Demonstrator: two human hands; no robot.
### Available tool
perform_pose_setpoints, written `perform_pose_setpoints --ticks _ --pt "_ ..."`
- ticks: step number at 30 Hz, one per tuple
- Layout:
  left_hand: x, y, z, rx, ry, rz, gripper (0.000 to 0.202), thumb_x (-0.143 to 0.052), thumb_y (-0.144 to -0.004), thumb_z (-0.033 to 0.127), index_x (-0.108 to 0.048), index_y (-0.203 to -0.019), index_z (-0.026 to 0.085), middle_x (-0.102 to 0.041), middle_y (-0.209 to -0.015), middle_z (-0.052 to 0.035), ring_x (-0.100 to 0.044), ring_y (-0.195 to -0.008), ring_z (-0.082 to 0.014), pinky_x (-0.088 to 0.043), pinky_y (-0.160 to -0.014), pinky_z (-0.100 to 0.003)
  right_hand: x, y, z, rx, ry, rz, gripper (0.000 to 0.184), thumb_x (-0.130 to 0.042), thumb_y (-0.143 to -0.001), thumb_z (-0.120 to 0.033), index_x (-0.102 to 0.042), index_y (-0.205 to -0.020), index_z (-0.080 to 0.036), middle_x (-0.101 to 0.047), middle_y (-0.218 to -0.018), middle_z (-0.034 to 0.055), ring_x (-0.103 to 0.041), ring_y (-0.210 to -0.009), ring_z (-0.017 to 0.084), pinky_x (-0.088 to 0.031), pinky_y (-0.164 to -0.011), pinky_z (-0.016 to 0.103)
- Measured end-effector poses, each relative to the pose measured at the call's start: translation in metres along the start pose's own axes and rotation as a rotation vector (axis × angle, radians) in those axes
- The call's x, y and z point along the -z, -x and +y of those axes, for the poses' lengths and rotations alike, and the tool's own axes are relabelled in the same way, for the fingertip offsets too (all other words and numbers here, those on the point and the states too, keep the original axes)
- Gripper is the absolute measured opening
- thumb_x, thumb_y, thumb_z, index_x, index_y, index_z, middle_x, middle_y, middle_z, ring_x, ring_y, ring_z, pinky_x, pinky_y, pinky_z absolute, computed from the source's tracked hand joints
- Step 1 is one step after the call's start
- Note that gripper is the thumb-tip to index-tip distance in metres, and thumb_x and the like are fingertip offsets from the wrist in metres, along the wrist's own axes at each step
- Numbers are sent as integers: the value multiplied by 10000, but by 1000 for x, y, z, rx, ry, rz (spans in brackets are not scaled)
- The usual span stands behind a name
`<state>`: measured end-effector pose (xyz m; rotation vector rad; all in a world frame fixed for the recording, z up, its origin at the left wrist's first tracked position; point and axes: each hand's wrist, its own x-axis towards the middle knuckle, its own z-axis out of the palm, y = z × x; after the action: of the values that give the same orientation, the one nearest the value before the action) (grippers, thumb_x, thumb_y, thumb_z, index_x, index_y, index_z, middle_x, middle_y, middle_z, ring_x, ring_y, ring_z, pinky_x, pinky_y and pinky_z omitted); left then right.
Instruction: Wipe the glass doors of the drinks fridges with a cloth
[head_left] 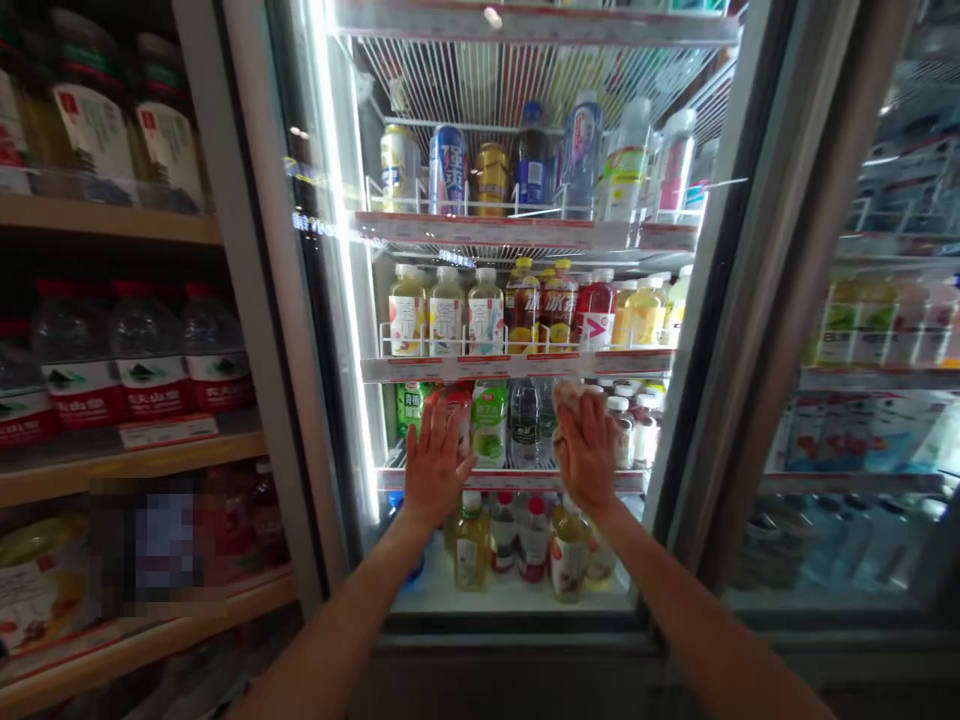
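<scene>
Both my arms reach into an open drinks fridge, to its third wire shelf [510, 481]. My left hand [435, 465] is closed round a red-labelled bottle [459, 402] at the shelf's front left. A little to the right, my right hand [587, 452] is wrapped round a pale-topped bottle [568, 392], whose label is hidden by the fingers. A green-labelled bottle [490, 420] and a dark bottle [524, 420] stand upright between the two hands. White-capped bottles [637, 415] stand just right of my right hand.
The shelf above holds juice and tea bottles [525, 310], and the top shelf holds cans and bottles [491, 170]. More bottles [517, 535] stand on the fridge floor. The glass door [757, 300] hangs open at the right. Wooden shelves with water bottles [150, 370] flank the left.
</scene>
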<state>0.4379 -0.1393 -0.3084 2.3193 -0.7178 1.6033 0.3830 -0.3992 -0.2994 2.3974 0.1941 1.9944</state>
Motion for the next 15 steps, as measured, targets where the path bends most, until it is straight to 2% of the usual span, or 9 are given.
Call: perform_pose_setpoints --ticks 2,3,5,7,9,12,13,15 --pt "0 1 1 -7 6 4 714 -540 -842 405 -224 -1440 177 -309 -1464 -146 -181 -1388 -280 -245 -1092 -487 3 7 6 36 29 -29 528 -401 -839 -170 -392 -1363 -232 -258 -1487 85 -204 -1380 264 -262 -1070 490" --pt "0 1 1 -19 11 0 723 -544 -841 400 -209 -1445 183 -309 -1465 -143 -185 -1387 -279 -254 -1089 -487 6 6 15 -10 49 8 532 -396 -837 -168 -389 -1367 -213 -245 -1490 102 -210 -1377 269 -268 -1066 494" --pt "1 1 1 -31 21 -7 740 -548 -840 386 -179 -1452 191 -311 -1464 -137 -190 -1385 -278 -266 -1085 -488 10 -1 32 -203 90 169 550 -368 -834 -162 -362 -1384 -162 -178 -1505 140 -201 -1377 292 -266 -1061 524" --pt "0 1 1 -21 28 5 754 -547 -842 377 -153 -1457 189 -315 -1460 -140 -191 -1383 -282 -260 -1085 -500 10 -10 33 -316 107 272 566 -352 -834 -166 -330 -1399 -131 -123 -1514 158 -161 -1384 315 -262 -1056 552" --pt "-1 2 2 -11 33 26 759 -541 -845 380 -138 -1459 188 -316 -1458 -142 -187 -1383 -285 -244 -1088 -512 5 -13 15 -235 96 204 567 -358 -842 -169 -316 -1407 -155 -130 -1516 144 -131 -1393 311 -267 -1058 548" --pt "-3 2 1 -18 31 28 755 -540 -844 384 -149 -1457 182 -305 -1464 -145 -177 -1386 -285 -239 -1090 -512 1 -9 -10 55 64 -22 548 -380 -853 -166 -340 -1396 -233 -250 -1489 96 -180 -1388 268 -285 -1066 489" --pt "-2 2 0 -25 27 20 749 -544 -843 380 -162 -1455 178 -301 -1465 -147 -175 -1387 -285 -246 -1088 -508 3 -8 -9 89 65 -43 541 -381 -852 -164 -355 -1387 -241 -277 -1478 91 -206 -1380 263 -290 -1064 480" --pt "0 2 -1 -39 16 -2 729 -551 -838 364 -198 -1446 172 -297 -1468 -148 -172 -1389 -284 -263 -1082 -497 12 -13 10 3 89 41 533 -383 -844 -168 -380 -1375 -205 -280 -1470 125 -258 -1356 287 -314 -1040 488"
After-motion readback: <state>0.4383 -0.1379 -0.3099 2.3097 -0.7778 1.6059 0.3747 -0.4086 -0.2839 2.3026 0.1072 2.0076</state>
